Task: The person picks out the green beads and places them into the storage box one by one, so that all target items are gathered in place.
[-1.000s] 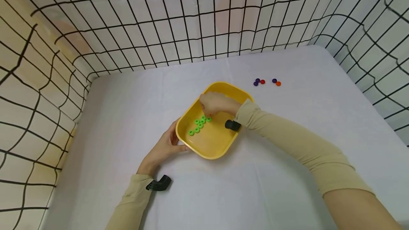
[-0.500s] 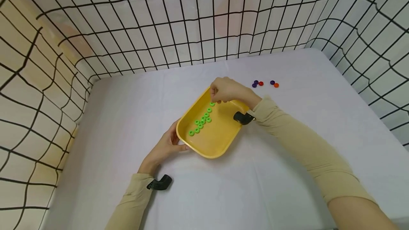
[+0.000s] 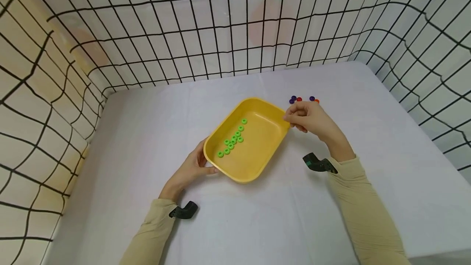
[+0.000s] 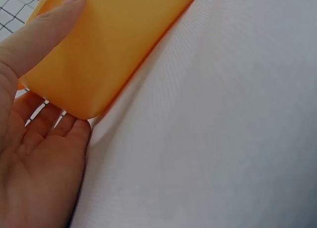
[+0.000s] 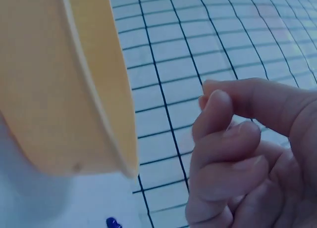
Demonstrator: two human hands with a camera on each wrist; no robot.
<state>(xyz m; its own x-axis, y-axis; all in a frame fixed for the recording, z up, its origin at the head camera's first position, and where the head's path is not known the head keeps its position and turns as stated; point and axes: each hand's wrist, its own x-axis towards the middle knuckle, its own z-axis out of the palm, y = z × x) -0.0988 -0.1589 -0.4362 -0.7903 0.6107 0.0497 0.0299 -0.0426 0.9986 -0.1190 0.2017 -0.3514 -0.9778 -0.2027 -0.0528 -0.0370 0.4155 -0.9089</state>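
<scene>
A yellow tray [image 3: 257, 142] with rounded corners sits in the middle of the head view. Small green ring-shaped beads [image 3: 233, 140] lie in a loose line across its floor, several of them. My left hand [image 3: 191, 165] holds the tray's near-left corner. In the left wrist view, the thumb lies along the tray's outer side and the fingers bend under its corner. At the tray's right corner is my right hand [image 3: 312, 120], its fingers loosely curled. The right wrist view shows that right hand [image 5: 247, 159] apart from the tray wall [image 5: 54, 89], with nothing visible between thumb and fingertips.
Beyond the right hand lie purple beads [image 3: 293, 98], a red bead [image 3: 299, 99] and an orange bead [image 3: 317, 101], partly covered by that hand. Black wire mesh [image 3: 232, 32] fences the back and sides of the white-covered table [image 3: 158, 122].
My right hand has left the inside of the tray and moved right and toward me, to the tray's right corner. More green beads show in the tray. The left hand has stayed put.
</scene>
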